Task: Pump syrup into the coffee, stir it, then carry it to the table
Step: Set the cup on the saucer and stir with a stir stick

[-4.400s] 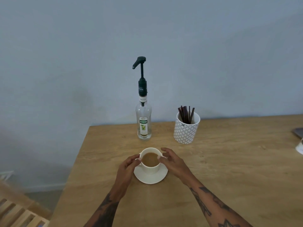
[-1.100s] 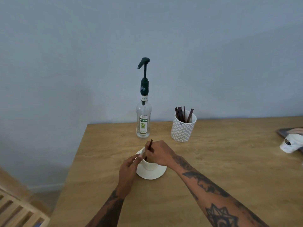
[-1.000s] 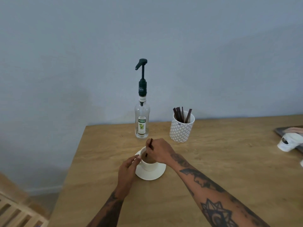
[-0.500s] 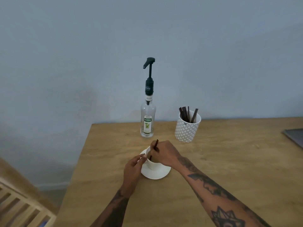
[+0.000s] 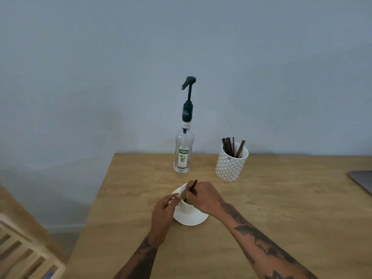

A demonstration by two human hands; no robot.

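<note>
A white coffee cup [image 5: 186, 207] stands on a white saucer [image 5: 192, 219] on the wooden counter [image 5: 271, 202]. My right hand [image 5: 203, 197] hovers over the cup, pinching a dark stir stick [image 5: 192, 187] whose lower end dips into the cup. My left hand [image 5: 164, 211] rests against the cup's left side, fingertips on its rim. The coffee itself is mostly hidden by my hands. Behind the cup stands a clear syrup bottle [image 5: 183, 152] with a dark green pump top [image 5: 188, 82].
A white patterned holder [image 5: 230, 165] with several dark stir sticks stands right of the bottle. A grey flat object [image 5: 362, 181] lies at the counter's right edge. A slatted wooden piece [image 5: 22, 254] sits low at the left, past the counter's edge.
Since 4.4 s ago my right hand has taken a stir stick and put it in the cup. Over the last second the stick shifts slightly inside the cup; my left hand stays on the cup.
</note>
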